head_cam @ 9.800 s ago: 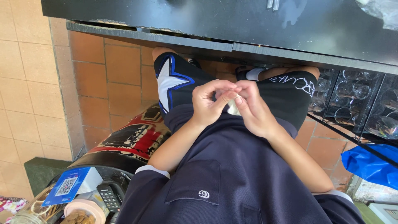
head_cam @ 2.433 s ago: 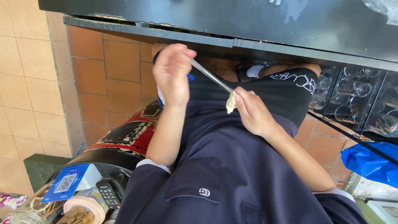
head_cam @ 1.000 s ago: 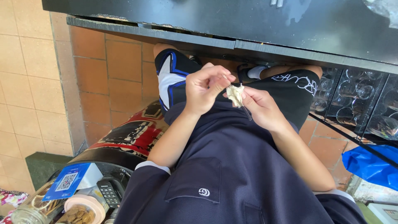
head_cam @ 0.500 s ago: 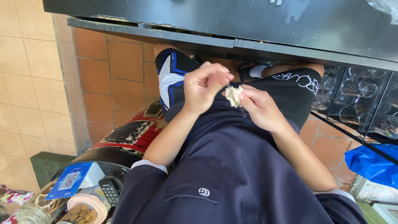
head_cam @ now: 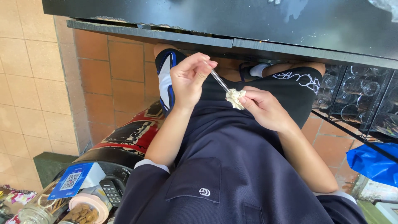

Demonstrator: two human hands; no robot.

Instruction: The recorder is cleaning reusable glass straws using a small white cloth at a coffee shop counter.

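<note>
A small cream-coloured wad (head_cam: pixel 234 98), prob. crumpled cloth or soft material, is pinched between thumb and fingertips of the right hand (head_cam: pixel 265 108), held over the lap, just below the near edge of the black counter (head_cam: pixel 248 25). The fingers are curled shut around it; only the wad's left side shows. A thin clear strand (head_cam: pixel 219 80), like a thread or narrow strip, runs from the wad up and to the left into the left hand (head_cam: pixel 188 79). That hand is raised, thumb and forefinger closed on the strand's far end, other fingers loosely bent. The strand looks taut and straight between the two hands.

Step in hand, as judged: the strand is being drawn out of the wad, w/ the left hand pulling and the right anchoring. It can't be told whether a needle is involved; too fine to see.

Next move, as judged: a steady pull is called for, kept in line w/ the strand, while the right-hand pinch is held firm so the wad isn't dragged loose. Slack would need taking up before any re-grip nearer the wad.

Dark shorts and a dark shirt fill the near middle. A crate of glasses (head_cam: pixel 360 91) sits at right, a blue bag (head_cam: pixel 371 164) near right. At near left a card reader (head_cam: pixel 110 191) and a jar (head_cam: pixel 39 207) are seen.
</note>
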